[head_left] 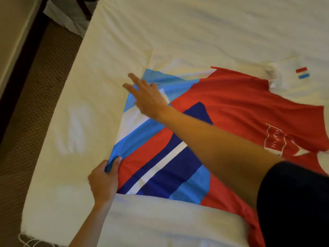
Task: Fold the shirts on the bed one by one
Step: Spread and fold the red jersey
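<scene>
We see a shirt (222,104) in red, blue and white spread flat on the white bed (178,32), and it lies near the bed edge closest to us. The left hand (105,180) pinches the light blue corner of the hem between thumb and fingers, and we think this keeps the cloth tight so it does not slide. The right hand (147,97) reaches across the shirt with the fingers straight and spread, holding nothing; it is over the far blue corner, probably to smooth the cloth or to take this corner for a fold. We cannot tell if the palm touches the cloth. A white shirt (288,75) with small red and blue marks lies just behind the red one, partly under it.
</scene>
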The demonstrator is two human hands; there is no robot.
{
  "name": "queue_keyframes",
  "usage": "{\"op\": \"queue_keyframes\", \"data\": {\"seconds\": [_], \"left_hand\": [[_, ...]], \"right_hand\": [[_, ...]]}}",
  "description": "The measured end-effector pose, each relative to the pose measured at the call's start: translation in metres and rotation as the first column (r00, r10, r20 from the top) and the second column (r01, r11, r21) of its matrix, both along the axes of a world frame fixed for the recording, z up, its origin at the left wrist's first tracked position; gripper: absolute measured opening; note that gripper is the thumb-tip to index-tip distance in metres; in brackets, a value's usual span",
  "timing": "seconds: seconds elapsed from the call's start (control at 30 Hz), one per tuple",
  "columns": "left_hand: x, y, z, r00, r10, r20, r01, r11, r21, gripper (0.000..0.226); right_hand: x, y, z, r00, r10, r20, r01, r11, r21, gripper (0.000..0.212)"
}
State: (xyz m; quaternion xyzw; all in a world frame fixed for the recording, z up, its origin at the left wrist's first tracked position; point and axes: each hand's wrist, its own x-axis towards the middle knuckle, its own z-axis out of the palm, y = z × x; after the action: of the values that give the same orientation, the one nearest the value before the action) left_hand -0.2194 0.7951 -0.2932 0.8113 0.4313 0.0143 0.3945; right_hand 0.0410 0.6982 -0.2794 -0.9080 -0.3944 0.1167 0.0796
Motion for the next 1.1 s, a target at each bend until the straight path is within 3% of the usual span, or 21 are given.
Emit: {"op": "queue_keyframes", "data": {"seconds": [0.07, 0.17, 0.23, 0.3, 0.37, 0.47, 0.53, 0.57, 0.7, 0.77, 0.87, 1.0, 1.03, 1.1], "left_hand": [[-0.004, -0.003, 0.001, 0.994, 0.033, -0.1, -0.027, 0.998, 0.056, 0.049], [-0.002, -0.027, 0.008, 0.991, 0.044, -0.126, -0.005, 0.956, 0.295, 0.027], [-0.003, -0.063, 0.01, 0.977, -0.207, -0.051, 0.209, 0.884, 0.418, 0.044], [-0.008, -0.114, 0.011, 0.829, -0.554, 0.084, 0.479, 0.778, 0.405, 0.042], [-0.019, -0.166, 0.008, 0.587, -0.797, 0.142, 0.711, 0.592, 0.379, 0.034], [-0.034, -0.225, 0.001, 0.294, -0.953, 0.067, 0.908, 0.301, 0.293, 0.045], [-0.04, -0.255, -0.003, 0.158, -0.987, -0.035, 0.957, 0.144, 0.25, 0.054], [-0.04, -0.26, -0.005, 0.131, -0.988, -0.083, 0.967, 0.109, 0.229, 0.057], [-0.035, -0.286, -0.008, 0.115, -0.981, -0.154, 0.959, 0.07, 0.276, 0.046], [-0.031, -0.293, -0.008, 0.145, -0.981, -0.126, 0.952, 0.104, 0.288, 0.039], [-0.035, -0.293, -0.002, 0.185, -0.98, -0.075, 0.969, 0.17, 0.177, 0.027], [-0.041, -0.29, 0.011, 0.038, -0.986, -0.163, 0.999, 0.035, 0.023, 0.036], [-0.038, -0.294, 0.013, 0.032, -0.985, -0.172, 0.999, 0.028, 0.028, 0.036], [-0.026, -0.309, 0.015, 0.049, -0.984, -0.17, 0.997, 0.038, 0.07, 0.037]], "right_hand": [[-0.055, -0.034, -0.009, 0.991, -0.094, -0.091, 0.107, 0.984, 0.143, 0.062], [-0.144, -0.115, -0.02, 0.953, -0.259, -0.155, 0.294, 0.913, 0.282, 0.063], [-0.202, -0.179, -0.026, 0.917, -0.361, -0.168, 0.394, 0.884, 0.252, 0.078], [-0.257, -0.241, -0.027, 0.886, -0.432, -0.169, 0.458, 0.872, 0.172, 0.096], [-0.304, -0.294, -0.023, 0.835, -0.526, -0.163, 0.541, 0.839, 0.058, 0.107], [-0.356, -0.352, -0.013, 0.686, -0.721, -0.093, 0.713, 0.693, -0.106, 0.103], [-0.378, -0.383, -0.006, 0.586, -0.81, -0.032, 0.799, 0.584, -0.141, 0.095], [-0.381, -0.388, -0.005, 0.561, -0.828, -0.003, 0.818, 0.556, -0.147, 0.09], [-0.383, -0.409, -0.006, 0.52, -0.853, 0.033, 0.853, 0.518, -0.057, 0.056], [-0.385, -0.419, -0.003, 0.511, -0.859, 0.024, 0.859, 0.512, 0.005, 0.045], [-0.397, -0.425, 0.004, 0.493, -0.861, -0.124, 0.866, 0.499, -0.018, 0.053], [-0.397, -0.429, 0.018, 0.51, -0.784, -0.354, 0.692, 0.619, -0.373, 0.058], [-0.392, -0.435, 0.02, 0.519, -0.778, -0.355, 0.701, 0.624, -0.344, 0.062], [-0.37, -0.449, 0.023, 0.515, -0.791, -0.332, 0.811, 0.575, -0.112, 0.065]]}}
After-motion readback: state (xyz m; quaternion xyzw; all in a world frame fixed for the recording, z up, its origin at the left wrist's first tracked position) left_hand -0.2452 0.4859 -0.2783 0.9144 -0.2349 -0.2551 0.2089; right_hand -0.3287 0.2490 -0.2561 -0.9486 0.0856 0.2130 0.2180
